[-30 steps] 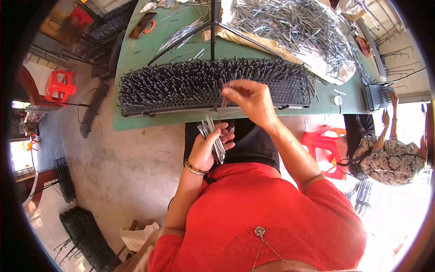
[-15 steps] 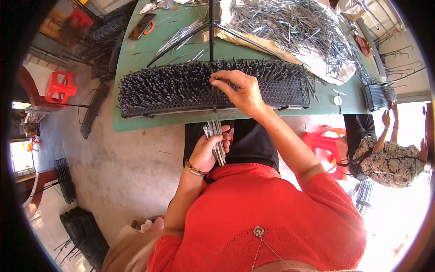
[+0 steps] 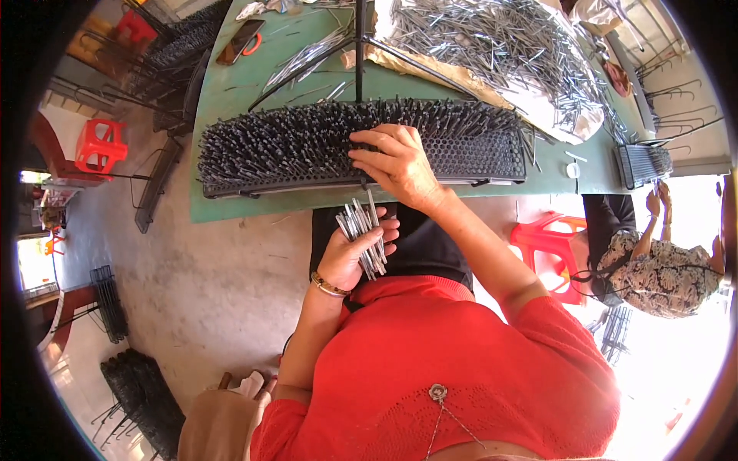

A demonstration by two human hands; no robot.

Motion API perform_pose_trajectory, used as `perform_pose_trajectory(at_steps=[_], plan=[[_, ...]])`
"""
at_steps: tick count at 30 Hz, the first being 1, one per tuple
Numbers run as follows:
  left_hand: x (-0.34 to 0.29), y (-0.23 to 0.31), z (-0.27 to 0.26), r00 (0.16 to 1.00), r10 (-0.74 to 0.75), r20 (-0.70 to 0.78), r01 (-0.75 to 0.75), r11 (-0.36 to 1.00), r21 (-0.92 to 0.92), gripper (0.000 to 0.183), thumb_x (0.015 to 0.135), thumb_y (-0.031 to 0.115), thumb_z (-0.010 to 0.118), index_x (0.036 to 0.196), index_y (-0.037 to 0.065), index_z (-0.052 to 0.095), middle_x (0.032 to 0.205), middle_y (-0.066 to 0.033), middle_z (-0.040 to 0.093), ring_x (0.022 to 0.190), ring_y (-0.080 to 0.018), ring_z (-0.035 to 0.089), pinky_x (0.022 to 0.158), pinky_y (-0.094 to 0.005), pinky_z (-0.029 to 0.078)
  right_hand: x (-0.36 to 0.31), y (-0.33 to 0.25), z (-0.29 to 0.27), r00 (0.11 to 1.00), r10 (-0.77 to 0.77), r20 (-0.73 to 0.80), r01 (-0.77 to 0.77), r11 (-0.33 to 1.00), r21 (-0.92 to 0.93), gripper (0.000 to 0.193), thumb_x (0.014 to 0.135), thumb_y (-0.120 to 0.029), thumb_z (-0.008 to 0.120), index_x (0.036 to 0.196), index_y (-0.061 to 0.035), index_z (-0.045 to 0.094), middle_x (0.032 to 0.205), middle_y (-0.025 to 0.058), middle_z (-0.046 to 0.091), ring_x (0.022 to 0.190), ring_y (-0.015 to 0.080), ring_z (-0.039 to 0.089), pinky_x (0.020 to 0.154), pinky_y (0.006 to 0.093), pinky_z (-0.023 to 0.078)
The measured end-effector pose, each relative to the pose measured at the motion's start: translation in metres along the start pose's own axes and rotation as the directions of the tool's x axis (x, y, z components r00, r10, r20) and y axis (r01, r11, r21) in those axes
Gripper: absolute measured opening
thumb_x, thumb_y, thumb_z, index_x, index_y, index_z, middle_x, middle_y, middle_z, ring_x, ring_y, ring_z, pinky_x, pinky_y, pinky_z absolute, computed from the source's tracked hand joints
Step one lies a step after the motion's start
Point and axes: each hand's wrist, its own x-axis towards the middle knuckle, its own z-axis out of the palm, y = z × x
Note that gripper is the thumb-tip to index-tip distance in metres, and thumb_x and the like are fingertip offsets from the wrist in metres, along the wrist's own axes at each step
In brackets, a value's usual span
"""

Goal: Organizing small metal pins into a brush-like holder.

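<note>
My left hand (image 3: 347, 250), with a bracelet at its wrist, is closed round a bundle of thin silvery-grey sticks (image 3: 364, 230) just below the table edge. One stick stands out higher than the others. My right hand (image 3: 400, 165) rests over a long black perforated rack (image 3: 469, 157), its fingers bent at the border of the filled part; what they hold, if anything, is hidden. Dense dark sticks (image 3: 277, 146) stand in the rack's holes from the left end to my right hand and along its far side. Bare holes show right of the hand.
A heap of loose silvery sticks (image 3: 500, 54) lies on paper across the green table (image 3: 219, 100). Thin black bars rise behind the rack. A phone (image 3: 244, 40) and orange-handled scissors (image 3: 254, 44) lie far left. At right, another person (image 3: 661, 269) handles a similar rack (image 3: 642, 165) near a red stool (image 3: 550, 246).
My right hand has shifted slightly left and down on the rack, its pinched fingers now lower and more spread. In my left hand the sticks have fanned out, with one sticking up.
</note>
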Motion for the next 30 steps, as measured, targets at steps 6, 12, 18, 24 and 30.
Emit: perform_pose_trajectory(at_steps=[6, 12, 18, 24, 30], plan=[[0.001, 0.004, 0.004, 0.999, 0.046, -0.022, -0.046, 0.999, 0.019, 0.036, 0.09, 0.006, 0.058, 0.124, 0.002, 0.048, 0.113, -0.0143, 0.061, 0.098, -0.0217, 0.063, 0.08, -0.0352, 0.054, -0.005, -0.014, -0.019, 0.985, 0.172, -0.005, -0.17, 0.977, 0.13, 0.022, 0.076, -0.016, 0.072, 0.096, -0.0073, 0.069, 0.096, 0.0063, 0.066, 0.09, 0.0243, 0.058, 0.081, 0.036, 0.045], [0.005, 0.008, 0.02, 0.998, 0.06, 0.034, -0.062, 0.997, 0.041, 0.033, 0.09, 0.009, 0.057, 0.121, -0.001, 0.049, 0.113, -0.0163, 0.061, 0.103, -0.0252, 0.062, 0.085, -0.0385, 0.054, -0.016, -0.023, -0.036, 0.638, 0.517, 0.57, -0.765, 0.512, 0.391, 0.016, 0.084, -0.013, 0.067, 0.092, 0.0007, 0.068, 0.079, 0.0052, 0.068, 0.07, 0.007, 0.059, 0.061, 0.0237, 0.047], [0.018, -0.002, 0.017, 1.0, 0.022, 0.012, -0.021, 0.996, -0.084, 0.031, 0.091, 0.01, 0.054, 0.12, -0.002, 0.05, 0.118, -0.0215, 0.057, 0.106, -0.0288, 0.059, 0.092, -0.0442, 0.05, -0.014, -0.004, -0.054, 0.641, 0.635, 0.43, -0.722, 0.311, 0.618, 0.018, 0.089, -0.011, 0.063, 0.099, 0.0036, 0.063, 0.085, 0.006, 0.067, 0.079, 0.0099, 0.062, 0.071, 0.0227, 0.05], [0.021, -0.004, 0.022, 0.999, -0.027, 0.035, 0.028, 0.999, -0.036, 0.031, 0.092, 0.01, 0.053, 0.12, -0.002, 0.049, 0.119, -0.0205, 0.057, 0.106, -0.0285, 0.059, 0.089, -0.0441, 0.051, 0.0, 0.016, -0.058, 0.742, 0.67, 0.025, -0.585, 0.629, 0.512, 0.017, 0.088, -0.009, 0.064, 0.101, 0.0025, 0.063, 0.086, 0.0051, 0.068, 0.085, 0.0092, 0.062, 0.074, 0.0227, 0.049], [0.021, -0.01, 0.03, 0.996, -0.076, 0.056, 0.08, 0.994, -0.075, 0.033, 0.092, 0.009, 0.052, 0.123, -0.003, 0.047, 0.118, -0.0207, 0.058, 0.106, -0.029, 0.06, 0.087, -0.0429, 0.053, -0.005, 0.032, -0.042, 0.825, 0.548, -0.139, -0.468, 0.799, 0.378, 0.013, 0.085, -0.009, 0.067, 0.096, -0.0031, 0.066, 0.081, 0.0036, 0.068, 0.072, 0.0073, 0.06, 0.066, 0.0237, 0.048]])
